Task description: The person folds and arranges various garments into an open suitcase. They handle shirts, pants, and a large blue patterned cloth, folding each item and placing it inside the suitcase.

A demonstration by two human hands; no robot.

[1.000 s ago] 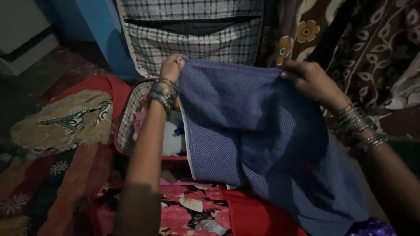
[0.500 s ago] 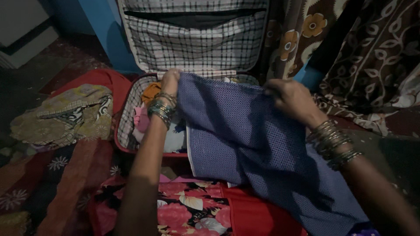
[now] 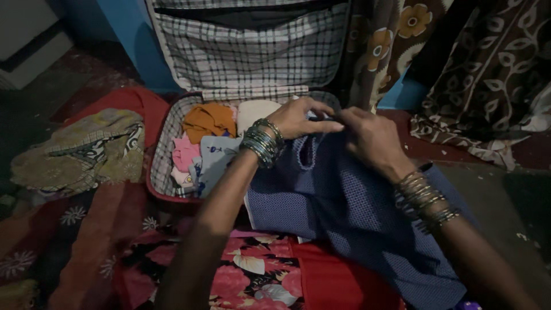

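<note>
1. The left hand [image 3: 298,117] and the right hand [image 3: 367,135] meet at the top edge of a blue-violet woven cloth with a fine dotted pattern [image 3: 350,212].
2. The fingers [image 3: 324,127] of the left hand are closed in a pinch on that edge; the right hand's fingers are curled tight on the same edge, just beside the left, the two hands touching or nearly so.
3. The blue-violet cloth hangs from the hands over the right part of an open red suitcase lined in black-and-white check fabric [image 3: 163,155] and runs down toward the lower right of the view.
4. Both wrists carry stacks of metal bangles [image 3: 261,143].
5. Inside the suitcase, left of the hands, lie a folded orange garment [image 3: 209,120], a cream one [image 3: 255,110], a pink one [image 3: 185,154] and a pale blue printed one [image 3: 215,161].
6. The checked lid with its long pocket [image 3: 252,51] stands upright behind.
7. A crumpled yellow-patterned cloth [image 3: 80,152] lies left of the suitcase, apart from it.
8. A red floral fabric [image 3: 252,270] lies in the foreground below the arms.
9. Brown curtains with leaf and flower prints [image 3: 476,63] hang at the right.
</note>
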